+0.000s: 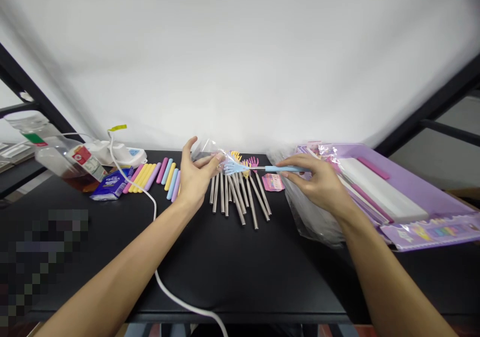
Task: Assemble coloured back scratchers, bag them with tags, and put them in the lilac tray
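My right hand (313, 177) grips the blue handle of a back scratcher (287, 169), held level above the table. Its blue claw head points left and touches or lies within a clear plastic bag (210, 148). Thumb and fingers of my left hand (198, 172) pinch that bag near the claw. Below lie several metal back scratcher rods (240, 202) with yellow and pink claw heads. To the left are several pastel handle sleeves (149, 177) in pink, yellow, purple and blue. A small pink card (273, 182) rests right of the rods.
A purple display box (405, 187) and clear plastic wrapping (318, 217) are at right. On the left stand a bottle of brown liquid (71, 157), a blue packet (112, 183) and a power strip (133, 155). A white cable (155, 272) crosses the black table (240, 277).
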Tool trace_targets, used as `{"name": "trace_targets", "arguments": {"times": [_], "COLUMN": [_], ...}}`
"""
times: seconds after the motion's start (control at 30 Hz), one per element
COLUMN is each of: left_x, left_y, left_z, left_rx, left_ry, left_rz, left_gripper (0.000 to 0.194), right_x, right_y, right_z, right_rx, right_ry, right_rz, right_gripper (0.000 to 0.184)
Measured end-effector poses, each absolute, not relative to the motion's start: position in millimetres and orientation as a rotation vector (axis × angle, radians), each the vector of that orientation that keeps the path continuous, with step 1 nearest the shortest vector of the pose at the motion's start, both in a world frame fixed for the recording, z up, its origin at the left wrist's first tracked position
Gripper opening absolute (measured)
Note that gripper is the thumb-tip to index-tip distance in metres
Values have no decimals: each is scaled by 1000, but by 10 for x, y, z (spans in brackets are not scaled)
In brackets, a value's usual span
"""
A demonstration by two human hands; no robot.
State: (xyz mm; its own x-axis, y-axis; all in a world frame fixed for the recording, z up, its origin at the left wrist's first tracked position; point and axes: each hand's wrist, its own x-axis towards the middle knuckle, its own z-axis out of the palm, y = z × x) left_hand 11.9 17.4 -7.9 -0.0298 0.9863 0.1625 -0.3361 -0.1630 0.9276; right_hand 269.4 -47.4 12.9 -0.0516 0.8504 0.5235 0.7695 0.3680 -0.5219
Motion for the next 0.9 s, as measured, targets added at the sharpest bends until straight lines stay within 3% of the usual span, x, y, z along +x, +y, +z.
{"name": "trace_targets", "arguments": {"times": [0.43, 0.7, 0.9], "left_x": [63, 267, 164], "left_y": [198, -13, 70], "left_z": [-66, -96, -28], "left_rx": [1219, 1242, 1249], "left_ry": [921, 764, 749], "left_rz": [1501, 1430, 1476], "left_gripper": [92, 96, 99], "right_x": [2745, 2260, 2417], "right_y": [-479, -453, -545], "right_z": [138, -34, 117], "right_rx": [-1381, -1251, -1230], "right_ry": [-1741, -1497, -1572], "right_rz": [190, 715, 1106], "right_gripper": [19, 28, 37]}}
